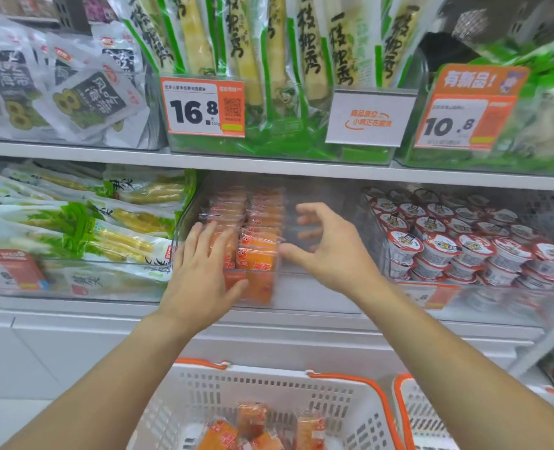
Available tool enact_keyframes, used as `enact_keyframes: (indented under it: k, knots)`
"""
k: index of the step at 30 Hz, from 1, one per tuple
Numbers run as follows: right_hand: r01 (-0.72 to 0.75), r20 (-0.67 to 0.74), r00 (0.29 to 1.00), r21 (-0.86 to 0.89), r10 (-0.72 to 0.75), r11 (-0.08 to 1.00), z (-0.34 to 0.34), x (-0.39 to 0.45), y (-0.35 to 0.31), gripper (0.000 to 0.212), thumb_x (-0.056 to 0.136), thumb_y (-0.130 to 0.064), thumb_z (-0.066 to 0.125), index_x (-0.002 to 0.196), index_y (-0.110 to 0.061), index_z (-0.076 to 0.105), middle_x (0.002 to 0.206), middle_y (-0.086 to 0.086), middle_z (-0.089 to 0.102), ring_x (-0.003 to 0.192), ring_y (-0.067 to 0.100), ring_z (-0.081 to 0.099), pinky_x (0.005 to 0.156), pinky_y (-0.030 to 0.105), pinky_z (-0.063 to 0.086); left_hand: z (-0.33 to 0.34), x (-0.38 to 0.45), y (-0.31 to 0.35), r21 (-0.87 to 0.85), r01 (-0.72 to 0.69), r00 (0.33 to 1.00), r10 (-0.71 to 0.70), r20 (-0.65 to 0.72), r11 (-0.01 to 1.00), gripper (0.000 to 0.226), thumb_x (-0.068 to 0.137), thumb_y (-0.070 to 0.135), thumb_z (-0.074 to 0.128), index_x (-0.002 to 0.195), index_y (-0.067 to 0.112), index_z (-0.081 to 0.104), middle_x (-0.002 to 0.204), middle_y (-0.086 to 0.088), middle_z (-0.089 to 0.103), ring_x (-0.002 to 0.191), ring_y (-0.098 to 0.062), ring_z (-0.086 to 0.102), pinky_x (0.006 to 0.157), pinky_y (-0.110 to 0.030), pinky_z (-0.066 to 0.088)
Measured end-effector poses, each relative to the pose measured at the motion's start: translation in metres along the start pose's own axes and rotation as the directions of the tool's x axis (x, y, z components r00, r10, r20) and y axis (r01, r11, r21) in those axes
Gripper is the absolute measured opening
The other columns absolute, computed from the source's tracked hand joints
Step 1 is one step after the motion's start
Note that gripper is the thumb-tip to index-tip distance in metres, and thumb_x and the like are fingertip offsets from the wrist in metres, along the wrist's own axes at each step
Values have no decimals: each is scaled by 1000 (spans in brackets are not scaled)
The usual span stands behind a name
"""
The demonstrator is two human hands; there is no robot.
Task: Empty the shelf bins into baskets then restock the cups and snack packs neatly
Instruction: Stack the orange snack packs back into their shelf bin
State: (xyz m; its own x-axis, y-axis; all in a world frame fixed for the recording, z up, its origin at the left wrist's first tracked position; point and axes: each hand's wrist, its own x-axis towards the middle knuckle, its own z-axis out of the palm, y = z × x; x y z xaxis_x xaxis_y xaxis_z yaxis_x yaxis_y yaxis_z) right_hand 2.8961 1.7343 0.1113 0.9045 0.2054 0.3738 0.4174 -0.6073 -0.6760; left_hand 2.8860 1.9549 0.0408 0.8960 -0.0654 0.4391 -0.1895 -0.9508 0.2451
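Orange snack packs point(256, 251) stacked in clear shelf bin point(318, 203), middle of lower shelf. Left hand point(201, 271) flat, fingers straight, pressing front packs. Right hand point(327, 248) spread wide inside bin, holding nothing. Cups point(464, 245) in next bin right. White basket point(269, 404) below, more orange packs point(253, 427) inside.

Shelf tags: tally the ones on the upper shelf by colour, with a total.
Orange price tags: 2, the 16.8 tag and the 10.8 tag
White sold-out tag: 1
An orange sliver at the far left edge may be another tag, but it is cut off; not counted.
Total: 3
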Motion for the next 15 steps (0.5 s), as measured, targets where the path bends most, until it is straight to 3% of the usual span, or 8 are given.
enact_keyframes:
  k: [2,4,5,7,8,10,12,15]
  knots:
    - [153,-42,988,63,-151,986,1,-38,14,19,84,-15,76,100,-21,67,84,-11,69,73,7,64,69,21,52,-8,-3,10,-28,-112,968,103,-229,993,62,81,42,64,136,15,51,139,-8,48,133,-29,40,109,-44,34]
    - [44,248,967,28,-50,999,9,-71,38,11,85,-18,74,96,-20,70,72,-11,67,69,8,64,65,18,48,-12,-9,26,-126,-231,921,175,-348,965,32,84,30,60,111,14,62,108,-1,61,103,-20,56,89,-34,45]
    - [-21,431,901,-54,42,998,15,-81,53,16,86,-24,74,101,-19,71,73,-12,65,71,8,64,67,19,48,-8,-17,35,-205,-246,936,177,-304,947,16,86,25,58,99,17,62,92,6,61,86,-14,57,76,-30,45]
    - [-30,647,736,-263,199,964,35,-98,89,29,88,-30,73,113,-15,68,82,-12,64,85,14,66,72,23,45,12,-43,50,-301,-108,993,116,8,948,2,89,23,57,87,24,58,74,12,57,69,-9,53,61,-26,40]
    - [-21,691,669,-353,275,936,45,-107,104,34,89,-30,71,119,-13,66,92,-6,66,95,18,65,75,24,43,34,-63,49,-298,-9,975,75,210,955,1,91,24,58,89,25,58,77,12,59,72,-11,55,61,-26,39]
    - [10,717,576,-486,392,874,67,-131,135,43,89,-32,71,126,-12,63,117,5,67,112,25,61,83,26,42,81,-115,41,-218,121,855,10,518,968,18,89,30,60,105,23,65,97,8,66,93,-16,61,75,-26,43]
    - [-48,711,534,-515,458,856,89,-164,162,51,86,-36,75,128,-12,62,128,9,64,118,28,58,90,29,45,123,-176,28,-164,119,752,19,659,979,41,78,38,61,117,26,64,108,5,70,103,-15,64,84,-24,47]
    - [-345,739,447,-378,504,859,116,-225,180,66,78,-34,85,134,-14,58,127,9,65,117,20,59,90,23,46,166,-265,3,-65,187,574,-55,817,980,57,68,55,52,122,39,58,125,2,65,114,-15,62,95,-25,47]
